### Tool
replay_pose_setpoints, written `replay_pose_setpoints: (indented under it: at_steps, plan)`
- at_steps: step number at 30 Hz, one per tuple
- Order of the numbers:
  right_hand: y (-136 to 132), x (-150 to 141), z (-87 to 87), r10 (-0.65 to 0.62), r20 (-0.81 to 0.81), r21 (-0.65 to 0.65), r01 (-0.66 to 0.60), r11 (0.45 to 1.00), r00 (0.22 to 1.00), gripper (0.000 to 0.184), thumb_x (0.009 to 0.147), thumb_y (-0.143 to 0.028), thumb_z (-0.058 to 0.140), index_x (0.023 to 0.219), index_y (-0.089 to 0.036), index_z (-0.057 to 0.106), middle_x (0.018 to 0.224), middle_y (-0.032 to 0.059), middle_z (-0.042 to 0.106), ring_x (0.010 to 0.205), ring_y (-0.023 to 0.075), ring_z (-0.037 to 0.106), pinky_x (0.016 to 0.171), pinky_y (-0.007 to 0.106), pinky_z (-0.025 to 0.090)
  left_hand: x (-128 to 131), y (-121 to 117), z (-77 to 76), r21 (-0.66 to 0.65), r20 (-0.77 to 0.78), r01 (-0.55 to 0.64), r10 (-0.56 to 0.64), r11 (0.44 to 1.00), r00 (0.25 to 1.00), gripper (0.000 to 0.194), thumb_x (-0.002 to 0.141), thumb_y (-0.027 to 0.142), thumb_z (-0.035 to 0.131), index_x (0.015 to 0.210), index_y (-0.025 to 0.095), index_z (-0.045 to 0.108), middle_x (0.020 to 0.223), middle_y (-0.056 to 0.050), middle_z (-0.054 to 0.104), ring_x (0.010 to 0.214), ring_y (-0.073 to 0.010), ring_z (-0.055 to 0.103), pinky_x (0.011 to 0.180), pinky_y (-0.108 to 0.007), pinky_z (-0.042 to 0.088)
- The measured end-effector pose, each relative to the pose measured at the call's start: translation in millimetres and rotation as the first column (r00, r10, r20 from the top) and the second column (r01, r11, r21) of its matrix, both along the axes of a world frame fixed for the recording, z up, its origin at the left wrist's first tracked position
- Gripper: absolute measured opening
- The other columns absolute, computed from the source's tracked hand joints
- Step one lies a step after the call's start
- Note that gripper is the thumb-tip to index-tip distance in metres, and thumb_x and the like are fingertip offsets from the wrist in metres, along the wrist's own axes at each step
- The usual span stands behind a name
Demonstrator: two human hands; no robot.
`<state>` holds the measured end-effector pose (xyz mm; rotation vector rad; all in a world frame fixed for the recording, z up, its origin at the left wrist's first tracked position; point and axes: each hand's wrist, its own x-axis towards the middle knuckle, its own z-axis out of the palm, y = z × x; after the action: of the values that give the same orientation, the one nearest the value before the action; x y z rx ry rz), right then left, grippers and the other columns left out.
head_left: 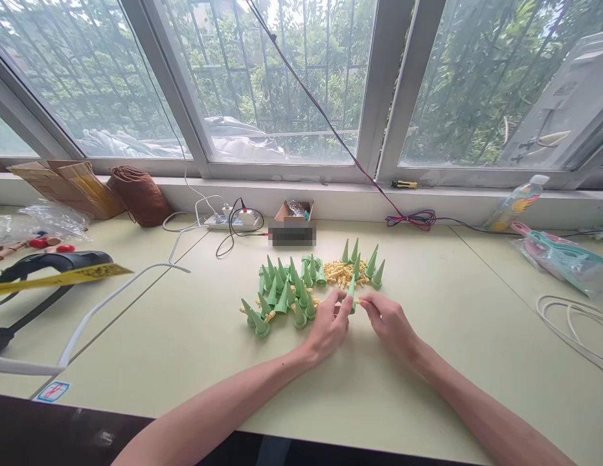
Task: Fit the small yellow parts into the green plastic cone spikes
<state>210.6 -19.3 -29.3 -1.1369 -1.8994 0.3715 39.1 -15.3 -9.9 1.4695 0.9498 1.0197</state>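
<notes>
My left hand is closed around a green plastic cone, which it holds upright just above the table. Pinched in the fingertips of my right hand is a small yellow piece, at the cone's right side; whether it is in the cone or only touching it I cannot tell. Left of my hands stands a cluster of green cones, some with yellow pieces at their sides. Beyond my hands lies a pile of yellow pieces, with several more cones standing at its right.
A small cardboard box and a power strip stand by the window wall. On the left are a black-framed object and a white cable. A bottle, a bagged item and a coiled cable are on the right.
</notes>
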Motion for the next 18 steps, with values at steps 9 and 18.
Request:
replay_pose_setpoints:
  at_steps: [9,18]
  plan:
    - [-3.1,-5.2,2.9,0.044,0.090,0.055,-0.049,0.997,0.995,0.030,0.103,-0.025,0.040,0.079,-0.020,0.056,0.069,0.0008,0.060,0.058,0.0133,0.053,0.056,0.025,0.041,0.4,0.1,-7.1,0.059,-0.015,0.017,-0.016,0.998,1.000,0.036,0.098,0.053,0.042,0.096,0.018,0.052,0.062,0.005,0.048,0.045,-0.0077,0.042,0.044,-0.020,0.033]
    - [-5.1,-7.8,5.7,0.016,0.109,0.037,-0.021,0.999,0.994,0.014,0.097,-0.028,0.055,0.106,-0.020,0.063,0.086,0.0034,0.067,0.053,0.0120,0.054,0.053,0.027,0.045,1.5,-0.2,-7.0,-0.035,0.094,-0.064,0.067,0.997,0.993,0.037,0.099,0.056,0.037,0.105,0.021,0.049,0.052,0.008,0.041,0.040,-0.0092,0.038,0.040,-0.021,0.028]
